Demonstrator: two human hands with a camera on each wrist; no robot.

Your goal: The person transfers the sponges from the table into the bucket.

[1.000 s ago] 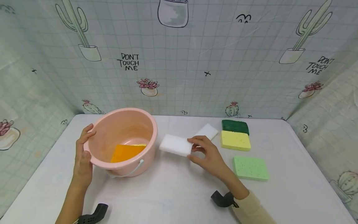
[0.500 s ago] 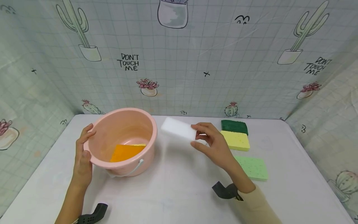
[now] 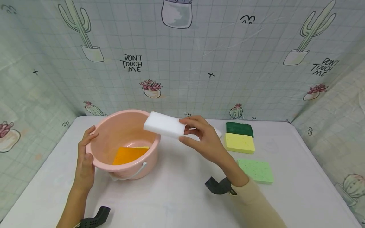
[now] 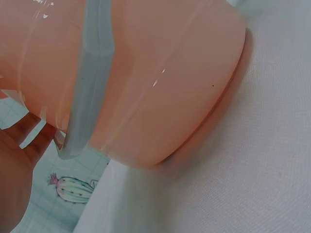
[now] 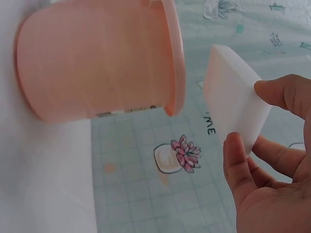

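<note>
From the far left, my left hand (image 3: 85,160) curls round the near-left rim of the pink bucket (image 3: 125,126), thumb over the lip and fingers on the outer wall, a hold that, as I judge it, steadies the bucket on the white table (image 3: 176,196); in the left wrist view the bucket wall (image 4: 160,82) and its pale handle (image 4: 90,82) fill the frame, the palm (image 4: 14,170) showing at the lower left; inside the bucket an orange sponge (image 3: 127,155) lies slanted on the bottom with a yellow edge showing behind it; the handle hangs down over the bucket's near side.

At centre, my right hand (image 3: 203,142) pinches one short end of the white sponge (image 3: 164,125), thumb on top and fingers beneath, so that the block juts out leftward in the air above the bucket's right rim; the right wrist view shows the same white block (image 5: 233,102) held just beside the rim (image 5: 175,58), apart from it; the mouth of the bucket is wide and open below the block.

To the right, a dark green sponge (image 3: 239,129) and a yellow sponge (image 3: 240,142) lie touching near the back edge; a light green sponge (image 3: 255,171) lies nearer, just beside my right forearm; bare table runs on to the right edge and the printed backdrop (image 3: 182,63).
</note>
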